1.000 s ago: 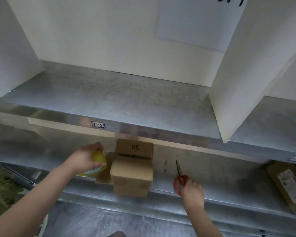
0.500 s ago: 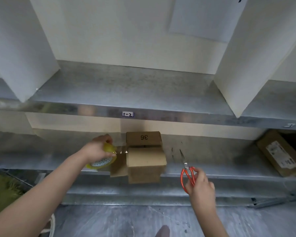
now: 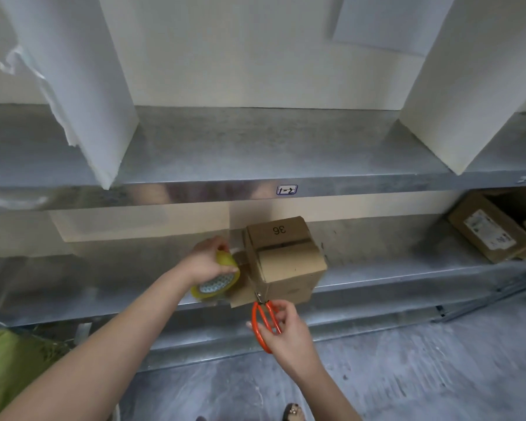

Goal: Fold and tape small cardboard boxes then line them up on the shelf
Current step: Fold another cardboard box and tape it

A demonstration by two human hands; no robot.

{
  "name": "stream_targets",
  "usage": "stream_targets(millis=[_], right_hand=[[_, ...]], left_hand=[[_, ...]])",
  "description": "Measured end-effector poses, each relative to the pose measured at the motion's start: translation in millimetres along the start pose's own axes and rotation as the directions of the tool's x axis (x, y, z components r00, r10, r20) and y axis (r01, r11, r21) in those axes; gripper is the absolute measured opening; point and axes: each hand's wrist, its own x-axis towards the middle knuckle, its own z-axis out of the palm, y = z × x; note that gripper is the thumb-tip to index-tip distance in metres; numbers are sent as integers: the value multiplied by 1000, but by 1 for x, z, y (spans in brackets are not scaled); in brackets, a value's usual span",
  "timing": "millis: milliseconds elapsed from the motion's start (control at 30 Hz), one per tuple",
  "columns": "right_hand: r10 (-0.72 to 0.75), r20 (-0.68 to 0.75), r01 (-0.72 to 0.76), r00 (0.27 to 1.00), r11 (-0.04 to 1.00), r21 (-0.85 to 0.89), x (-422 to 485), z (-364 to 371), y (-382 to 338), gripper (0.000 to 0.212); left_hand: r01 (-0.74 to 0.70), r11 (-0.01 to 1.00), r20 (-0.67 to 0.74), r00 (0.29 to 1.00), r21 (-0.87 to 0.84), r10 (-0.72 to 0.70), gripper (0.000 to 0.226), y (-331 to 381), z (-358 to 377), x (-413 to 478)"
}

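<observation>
Taping step. Cardboard box marked 36 [image 3: 286, 262] at front edge of lower shelf [image 3: 377, 278]. Left hand [image 3: 205, 264] grips yellow tape roll [image 3: 217, 281] just left of box. Right hand [image 3: 286, 332] holds red scissors [image 3: 267, 312] at box's near-left corner, blades probably on tape strip. Next: snip, press end flat.

Metal shelf [image 3: 392, 253] carries small box [image 3: 283, 259] and labelled carton [image 3: 489, 230].

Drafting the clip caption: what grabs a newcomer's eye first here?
The small cardboard box marked 36 sits at the front edge of the lower shelf. The left hand grips a yellow tape roll just left of it. The right hand holds orange-handled scissors, tips at the box's near left corner.
</observation>
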Motion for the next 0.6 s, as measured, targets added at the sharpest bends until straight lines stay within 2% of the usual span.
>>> stream_targets(millis=[167,433,600], right_hand=[[104,144,-130,984,973,189,15,8,-10,55],[156,169,-203,973,927,316,33,12,-15,45],[168,155,-214,974,907,363,43,11,-8,28]], left_hand=[[-27,1000,0,1000,-3,27,54,-6,1,5],[-54,999,15,998,0,54,52,-6,1,13],[-61,998,36,997,-13,61,49,-7,-1,16]])
